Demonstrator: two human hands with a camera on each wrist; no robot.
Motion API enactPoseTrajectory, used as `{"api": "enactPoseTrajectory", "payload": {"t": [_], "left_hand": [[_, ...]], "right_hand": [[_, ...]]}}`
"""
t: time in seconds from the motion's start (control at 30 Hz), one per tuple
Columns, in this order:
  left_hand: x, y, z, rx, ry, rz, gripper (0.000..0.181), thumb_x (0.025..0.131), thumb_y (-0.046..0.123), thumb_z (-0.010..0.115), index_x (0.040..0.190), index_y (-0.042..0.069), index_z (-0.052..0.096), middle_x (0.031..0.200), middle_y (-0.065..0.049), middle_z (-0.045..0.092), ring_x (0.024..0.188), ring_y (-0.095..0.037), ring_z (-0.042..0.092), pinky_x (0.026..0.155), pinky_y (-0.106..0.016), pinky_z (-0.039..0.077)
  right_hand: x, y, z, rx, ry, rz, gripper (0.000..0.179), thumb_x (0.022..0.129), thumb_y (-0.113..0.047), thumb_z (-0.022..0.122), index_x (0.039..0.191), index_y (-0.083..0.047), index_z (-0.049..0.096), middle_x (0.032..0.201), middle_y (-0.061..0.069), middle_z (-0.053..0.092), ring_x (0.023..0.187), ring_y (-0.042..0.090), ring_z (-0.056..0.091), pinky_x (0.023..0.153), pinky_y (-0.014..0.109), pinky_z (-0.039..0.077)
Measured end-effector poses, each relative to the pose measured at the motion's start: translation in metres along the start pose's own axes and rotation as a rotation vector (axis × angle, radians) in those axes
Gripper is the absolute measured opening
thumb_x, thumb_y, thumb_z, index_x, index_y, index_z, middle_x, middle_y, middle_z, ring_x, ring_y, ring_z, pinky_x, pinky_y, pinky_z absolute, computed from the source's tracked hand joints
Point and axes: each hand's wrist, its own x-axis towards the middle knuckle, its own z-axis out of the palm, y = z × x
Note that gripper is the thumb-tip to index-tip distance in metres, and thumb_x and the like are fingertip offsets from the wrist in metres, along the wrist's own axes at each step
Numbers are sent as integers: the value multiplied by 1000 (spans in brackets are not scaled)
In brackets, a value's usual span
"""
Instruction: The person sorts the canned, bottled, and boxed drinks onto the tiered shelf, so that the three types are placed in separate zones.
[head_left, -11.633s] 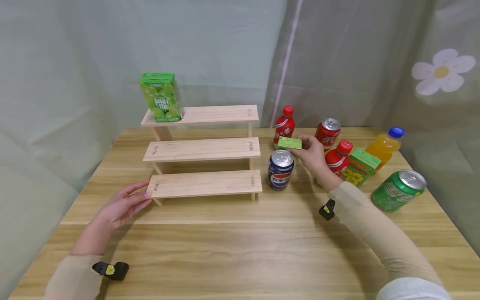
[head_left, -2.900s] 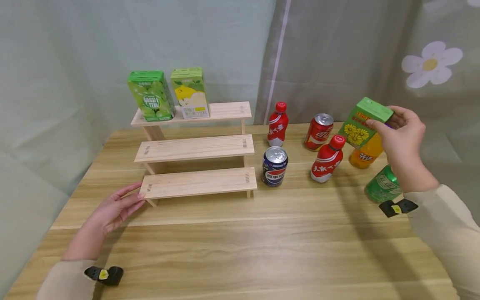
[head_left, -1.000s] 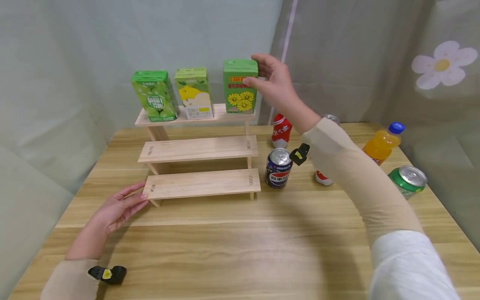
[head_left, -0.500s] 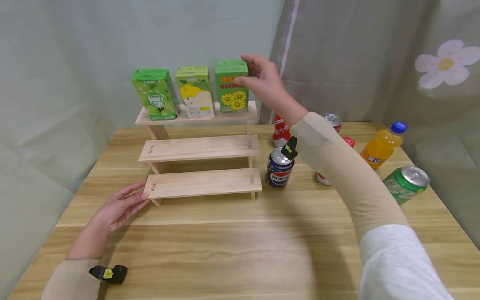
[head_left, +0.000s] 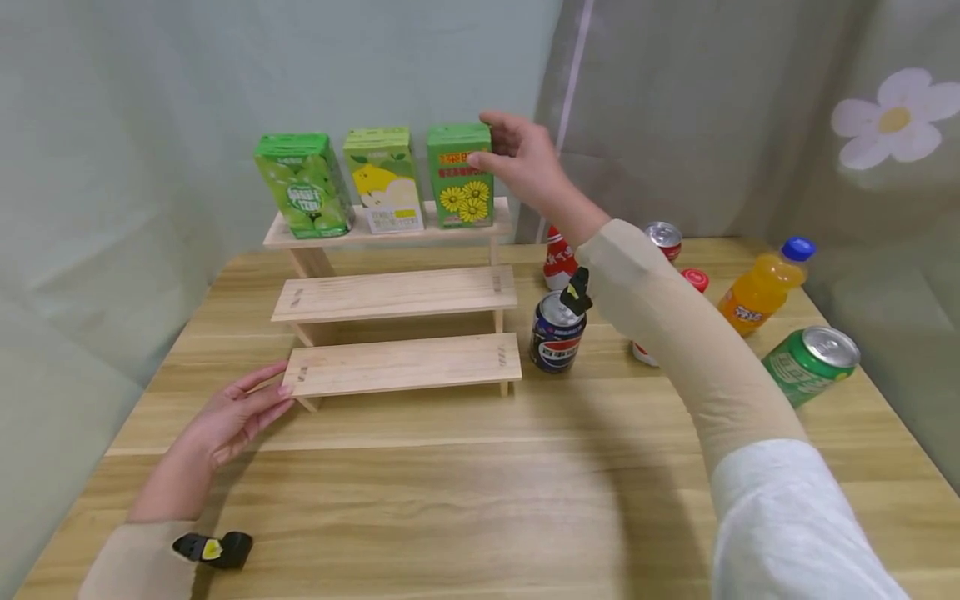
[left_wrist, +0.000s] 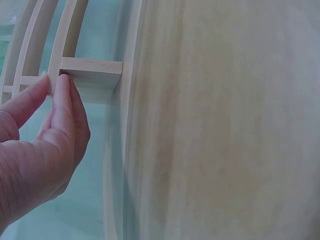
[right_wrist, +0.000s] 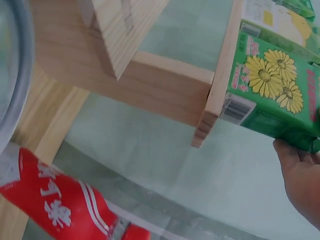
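My right hand (head_left: 531,165) grips the flowered carton (head_left: 460,182), the pear carton (head_left: 384,185) left of it; my left hand (head_left: 234,414) pinches the rack (head_left: 405,365).

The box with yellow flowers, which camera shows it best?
The head view: the flower box faces it almost whole, with the right hand covering a bit. The right wrist view is closer, but cuts it off. I can't spot it from the left wrist.

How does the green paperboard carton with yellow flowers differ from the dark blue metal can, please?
The green flowered carton is box-shaped; the dark blue can is cylindrical. The carton stands on the top wooden shelf, the can on the wood-grained table. The person's right hand holds the carton, while the can is not held. Both stand upright.
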Motion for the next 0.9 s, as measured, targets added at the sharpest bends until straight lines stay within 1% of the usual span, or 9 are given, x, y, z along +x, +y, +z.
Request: {"api": "enactPoseTrajectory", "payload": {"t": [0.17,0.27,0.37,0.47,0.6,0.7,0.77,0.83,0.9], "left_hand": [[0,-1,-1,-17,-16,6,37,92,-8,53,104,21,73,100,2,66,90,-13,68,83,-23,59],[0,-1,0,-23,-14,2,37,93,-8,53,103,21,73,100,2,67,90,-13,68,84,-23,59],[-1,-1,0,-13,-4,-4,37,93,-7,53,103,22,73,99,3,67,90,-13,68,84,-23,59],[-1,0,0,-10,-2,-8,36,92,-7,54,102,23,73,99,3,66,90,-12,68,84,-23,59],[-1,0,0,-15,-18,-5,38,93,-8,53,102,22,73,99,2,67,90,-13,68,83,-23,59],[-2,1,-1,-13,-22,-3,37,93,-8,53,102,22,72,99,2,67,90,-13,68,84,-23,58],[-2,2,-1,-11,-14,-10,36,92,-7,55,102,23,72,98,3,67,90,-13,68,84,-23,58],[-2,2,-1,-3,-4,-14,35,92,-6,56,101,24,72,98,4,67,90,-12,68,85,-23,58],[-3,2,-1,-2,8,-20,35,91,-5,57,101,24,73,98,4,67,90,-12,68,84,-23,58]], "right_hand": [[-4,-2,-11,-54,-17,41,63,91,-19,65,146,-12,36,141,5,50,125,13,49,105,21,45],[-12,-2,-22,-121,-9,51,61,91,-24,66,144,-13,38,142,4,48,127,14,47,107,24,44],[-22,-1,-34,-188,3,56,59,91,-28,66,143,-14,41,142,4,49,127,15,47,107,27,45],[-36,0,-46,-254,19,83,59,91,-31,66,142,-15,42,141,4,49,126,15,48,106,28,46],[-56,4,-62,-319,34,111,61,90,-32,66,143,-13,40,142,5,48,127,18,47,108,30,45],[-71,8,-72,-341,42,116,64,89,-33,66,143,-11,40,144,7,46,130,21,45,111,34,42],[-82,10,-79,-343,57,118,64,89,-34,67,143,-11,40,145,8,46,132,22,44,113,36,40],[-93,13,-85,-329,90,111,63,89,-34,67,142,-12,41,143,8,46,131,23,44,113,37,40],[-103,16,-91,-305,141,87,61,89,-33,67,141,-12,43,142,8,48,130,23,46,113,37,40]]}}
